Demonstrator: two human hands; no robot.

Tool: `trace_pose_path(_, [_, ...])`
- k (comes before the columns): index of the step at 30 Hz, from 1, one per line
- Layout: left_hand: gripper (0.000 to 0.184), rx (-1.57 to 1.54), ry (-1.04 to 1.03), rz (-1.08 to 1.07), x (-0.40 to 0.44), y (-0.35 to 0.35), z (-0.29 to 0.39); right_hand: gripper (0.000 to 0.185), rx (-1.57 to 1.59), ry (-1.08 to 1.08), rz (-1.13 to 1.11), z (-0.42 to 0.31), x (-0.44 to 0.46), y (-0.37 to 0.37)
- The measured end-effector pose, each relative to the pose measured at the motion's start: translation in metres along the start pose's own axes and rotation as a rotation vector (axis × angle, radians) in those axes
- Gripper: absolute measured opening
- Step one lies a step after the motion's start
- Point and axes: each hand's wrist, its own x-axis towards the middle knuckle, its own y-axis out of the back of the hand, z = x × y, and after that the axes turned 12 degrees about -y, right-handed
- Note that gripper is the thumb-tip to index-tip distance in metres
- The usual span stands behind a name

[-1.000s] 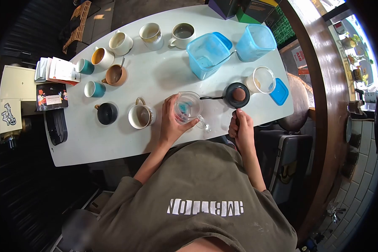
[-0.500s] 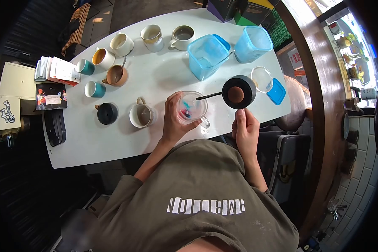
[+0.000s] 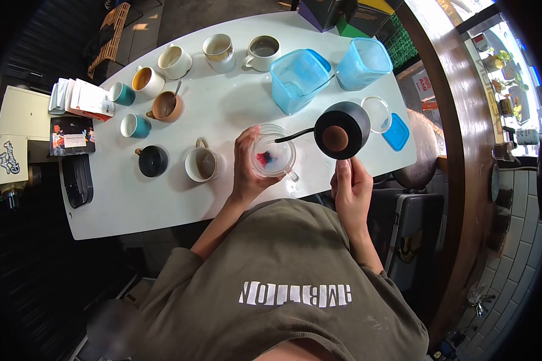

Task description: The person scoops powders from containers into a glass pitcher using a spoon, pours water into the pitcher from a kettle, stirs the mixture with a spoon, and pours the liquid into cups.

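Watching this from the side, it's all about that skinny spout [image 3: 296, 133] tbh. The right hand [image 3: 353, 188] has its grip closed on a black kettle [image 3: 356, 123], handle mostly hidden in the fist. The spout runs off to the person's left, with its tip over the clear glass jug [image 3: 276, 165]. The left hand [image 3: 244, 171] is the nearer one to that tip, wrapped round the jug's left side. There's red and blue in the jug, and its handle sticks out toward the person's right. Can't tell if liquid's coming out, or whether the jug touches the table [image 3: 144, 210].
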Motion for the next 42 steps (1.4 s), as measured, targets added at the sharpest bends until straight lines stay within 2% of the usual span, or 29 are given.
trace_pose_path(3, [0.110, 0.020, -0.040, 0.006, 0.000, 0.001, -0.002, 0.031, -0.038, 0.059, -0.001, 0.000, -0.001, 0.002])
trace_pose_path(13, [0.106, 0.072, -0.050, 0.004, 0.005, 0.003, -0.005, 0.032, -0.043, 0.057, -0.003, -0.003, -0.004, 0.010])
trace_pose_path(16, [0.104, 0.081, -0.045, 0.005, 0.006, 0.004, -0.006, 0.023, -0.027, 0.009, 0.002, -0.004, -0.006, 0.013])
trace_pose_path(18, [0.104, 0.094, -0.043, 0.005, 0.007, 0.004, -0.007, 0.032, -0.045, 0.031, -0.006, -0.004, -0.006, 0.014])
trace_pose_path(22, [0.103, 0.125, -0.048, 0.003, 0.010, 0.005, -0.005, 0.032, -0.063, 0.023, -0.014, -0.008, -0.007, 0.019])
trace_pose_path(40, [0.095, 0.136, 0.004, -0.028, 0.009, 0.000, -0.004, 0.028, -0.074, 0.074, 0.072, -0.010, -0.004, 0.029])
trace_pose_path(42, [0.095, 0.135, 0.002, -0.041, 0.009, 0.000, -0.003, 0.020, -0.114, 0.101, 0.090, -0.007, -0.002, 0.032])
